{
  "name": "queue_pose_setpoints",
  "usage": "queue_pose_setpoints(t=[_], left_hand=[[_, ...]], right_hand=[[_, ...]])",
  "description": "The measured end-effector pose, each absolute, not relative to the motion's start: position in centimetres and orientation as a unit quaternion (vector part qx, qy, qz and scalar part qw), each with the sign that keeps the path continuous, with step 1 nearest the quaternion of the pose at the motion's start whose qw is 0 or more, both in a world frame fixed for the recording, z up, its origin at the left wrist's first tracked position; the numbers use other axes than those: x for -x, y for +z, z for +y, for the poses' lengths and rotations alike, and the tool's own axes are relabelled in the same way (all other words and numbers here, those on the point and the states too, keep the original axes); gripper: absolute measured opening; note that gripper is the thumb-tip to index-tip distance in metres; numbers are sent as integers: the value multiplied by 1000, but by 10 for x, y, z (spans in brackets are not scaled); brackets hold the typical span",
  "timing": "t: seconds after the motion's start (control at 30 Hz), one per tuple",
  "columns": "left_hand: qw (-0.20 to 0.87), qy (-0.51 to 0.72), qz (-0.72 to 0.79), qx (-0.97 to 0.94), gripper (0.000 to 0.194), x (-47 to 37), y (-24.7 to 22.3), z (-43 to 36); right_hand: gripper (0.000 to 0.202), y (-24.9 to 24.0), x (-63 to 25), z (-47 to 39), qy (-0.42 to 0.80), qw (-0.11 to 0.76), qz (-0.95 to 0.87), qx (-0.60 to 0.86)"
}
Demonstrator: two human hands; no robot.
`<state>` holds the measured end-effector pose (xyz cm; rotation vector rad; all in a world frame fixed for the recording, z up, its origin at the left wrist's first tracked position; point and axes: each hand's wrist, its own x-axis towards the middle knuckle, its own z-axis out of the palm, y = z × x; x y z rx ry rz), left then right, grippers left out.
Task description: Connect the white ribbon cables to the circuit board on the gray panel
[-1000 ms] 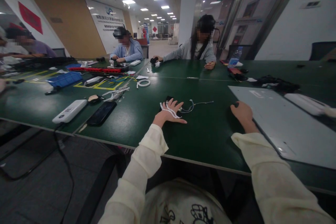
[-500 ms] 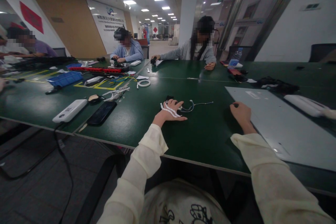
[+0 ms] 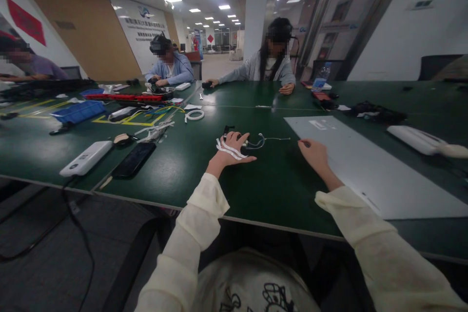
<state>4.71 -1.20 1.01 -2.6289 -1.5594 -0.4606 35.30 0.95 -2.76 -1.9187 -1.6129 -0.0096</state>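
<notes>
Steady the small black device [image 3: 227, 131] on the green table [image 3: 175, 165] under the spread left hand [image 3: 231, 149], guiding the thin cable [image 3: 260, 144] gently with the right hand [image 3: 315, 154], curled, fingertips together, cannot tell on what.

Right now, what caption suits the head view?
Left hand spread over a black object, right hand near a grey panel's edge.

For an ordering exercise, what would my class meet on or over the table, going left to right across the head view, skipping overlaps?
White power bank, black phone, white coil, left hand, right hand, long white object.
</notes>
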Motion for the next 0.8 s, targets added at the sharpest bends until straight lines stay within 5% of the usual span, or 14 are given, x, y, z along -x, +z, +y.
queue_pose_setpoints(t=[0.8], left_hand=[[134, -292, -560, 764, 90, -54, 29, -14]], right_hand=[[34, -8, -281, -45, 138, 309, -808, 482]])
